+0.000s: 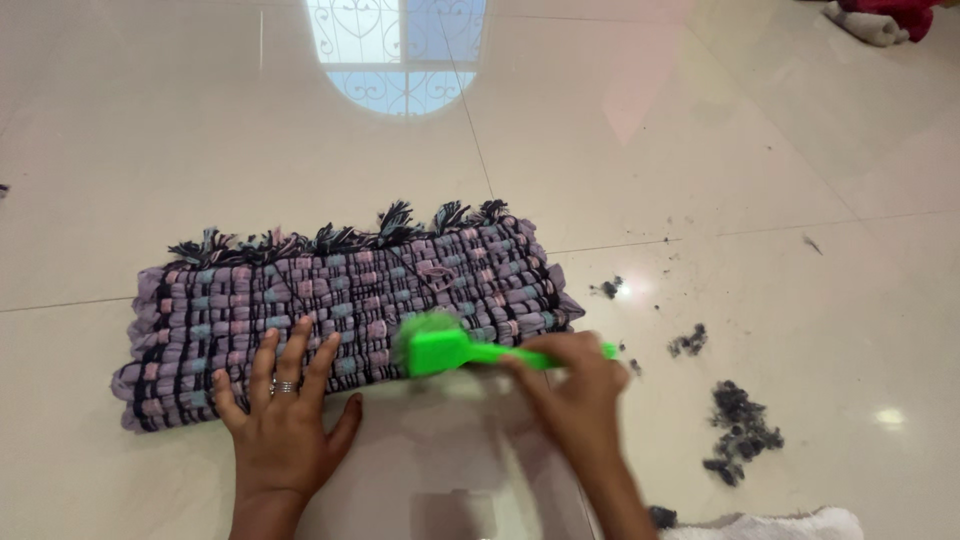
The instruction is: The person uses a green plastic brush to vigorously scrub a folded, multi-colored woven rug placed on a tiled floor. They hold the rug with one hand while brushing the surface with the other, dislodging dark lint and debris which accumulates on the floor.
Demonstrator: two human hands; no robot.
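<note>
Rug (340,300), folded, woven in purple, pink and black, lies on the pale tiled floor (150,130), fringe along its 12 o'clock edge. We note our left hand (285,405) spread flat, fingers wide, palm down on the rug's near edge at about 7 o'clock; we judge this pins the fabric against sliding. A ring sits on one finger. At the rug's 5 o'clock corner the green brush (440,345) meets the weave, bristles blurred. Our right hand (570,385) is closed around its handle. Dark lint clumps (740,430) lie on the tiles at 3 to 4 o'clock, well apart from the rug.
</note>
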